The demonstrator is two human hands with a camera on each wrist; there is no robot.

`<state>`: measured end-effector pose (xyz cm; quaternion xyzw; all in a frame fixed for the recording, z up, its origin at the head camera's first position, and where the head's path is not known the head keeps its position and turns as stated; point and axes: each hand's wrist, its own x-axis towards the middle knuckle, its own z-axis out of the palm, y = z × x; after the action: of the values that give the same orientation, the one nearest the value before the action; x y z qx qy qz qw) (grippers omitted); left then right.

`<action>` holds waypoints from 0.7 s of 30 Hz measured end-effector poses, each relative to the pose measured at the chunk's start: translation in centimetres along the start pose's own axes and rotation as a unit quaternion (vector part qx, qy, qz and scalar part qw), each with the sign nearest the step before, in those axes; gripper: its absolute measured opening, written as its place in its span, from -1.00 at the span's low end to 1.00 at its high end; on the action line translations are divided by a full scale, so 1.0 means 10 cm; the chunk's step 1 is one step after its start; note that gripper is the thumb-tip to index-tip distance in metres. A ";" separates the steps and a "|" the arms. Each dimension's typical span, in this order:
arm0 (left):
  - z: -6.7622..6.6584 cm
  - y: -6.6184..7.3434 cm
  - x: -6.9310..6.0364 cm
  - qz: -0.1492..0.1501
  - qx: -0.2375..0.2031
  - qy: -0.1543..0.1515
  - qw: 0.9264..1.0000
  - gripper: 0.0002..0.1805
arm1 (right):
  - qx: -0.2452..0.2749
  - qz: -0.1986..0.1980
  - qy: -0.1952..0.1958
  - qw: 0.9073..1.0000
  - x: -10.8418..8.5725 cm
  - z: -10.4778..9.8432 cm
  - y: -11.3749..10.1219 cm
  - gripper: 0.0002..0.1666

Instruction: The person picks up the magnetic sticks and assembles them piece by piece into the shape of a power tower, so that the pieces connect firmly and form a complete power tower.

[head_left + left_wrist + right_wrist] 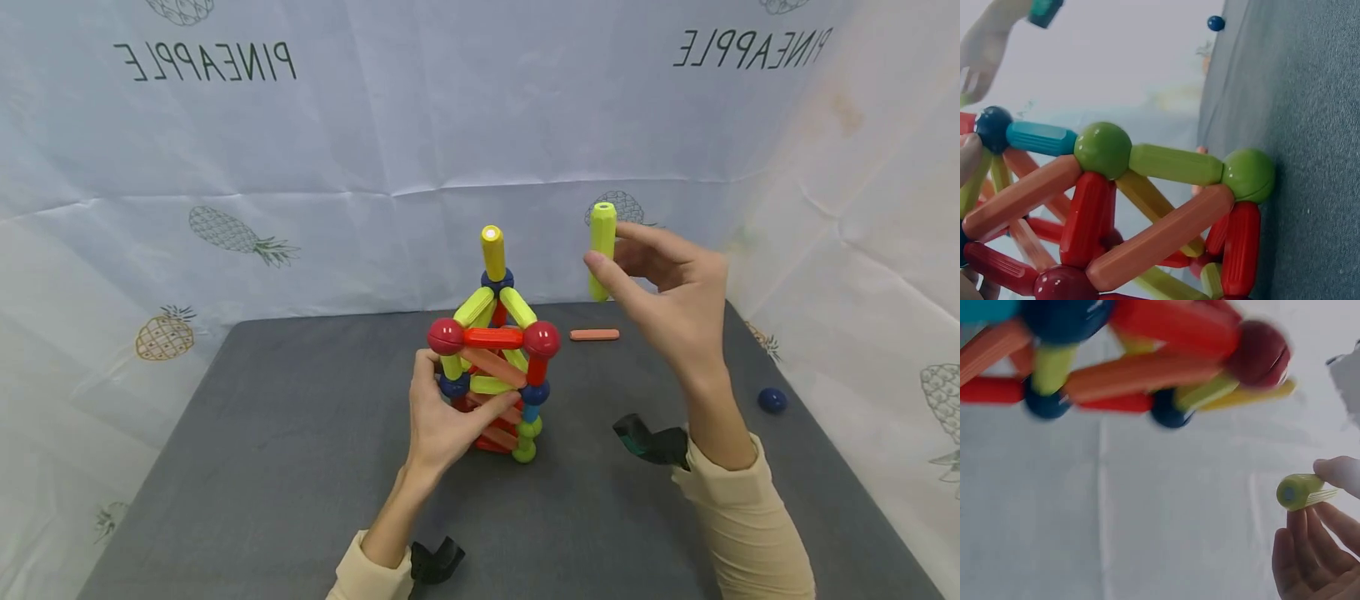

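A tower of coloured magnetic rods and balls [492,337] stands upright on the table, with a yellow rod [492,252] upright on its dark blue top ball [497,280]. My left hand [446,421] grips the tower at mid-height, thumb across the front and fingers round the left side. In the left wrist view, the tower's lower green ball [1249,175] sits on the table surface. To the right of the tower's top, my right hand [671,287] pinches a yellow-green magnetic rod [602,250] between thumb and fingers, held upright in the air and apart from the tower.
An orange rod [595,334] lies on the grey table [315,467] behind and right of the tower. Near the right edge rests a dark blue ball [772,400]. A white cloth with pineapple prints [420,125] hangs behind the table and at its sides.
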<state>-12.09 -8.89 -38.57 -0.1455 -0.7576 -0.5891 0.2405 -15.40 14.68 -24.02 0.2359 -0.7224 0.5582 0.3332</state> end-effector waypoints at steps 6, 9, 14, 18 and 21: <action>0.03 0.02 -0.01 0.012 0.019 0.010 1.000 -0.23 | 0.032 -0.058 -0.054 0.996 0.02 0.16 -0.33 -0.62; 0.03 0.02 -0.01 0.016 0.023 0.007 1.000 -0.23 | 0.011 -0.064 -0.094 0.993 0.00 0.22 -0.34 -0.58; 0.03 0.00 -0.03 0.018 0.032 0.002 0.999 -0.28 | -0.006 -0.053 -0.131 0.990 -0.06 0.26 -0.25 -0.55; 0.02 0.00 -0.03 0.016 0.030 -0.002 0.999 -0.28 | -0.008 -0.051 -0.142 0.988 -0.07 0.28 -0.22 -0.54; 0.02 0.01 -0.02 0.015 0.026 -0.004 1.000 -0.29 | -0.012 -0.051 -0.148 0.988 -0.07 0.29 -0.23 -0.52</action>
<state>-11.89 -8.68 -38.67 -0.1534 -0.7711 -0.5651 0.2500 -13.98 11.25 -23.50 0.3484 -0.7575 0.4904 0.2534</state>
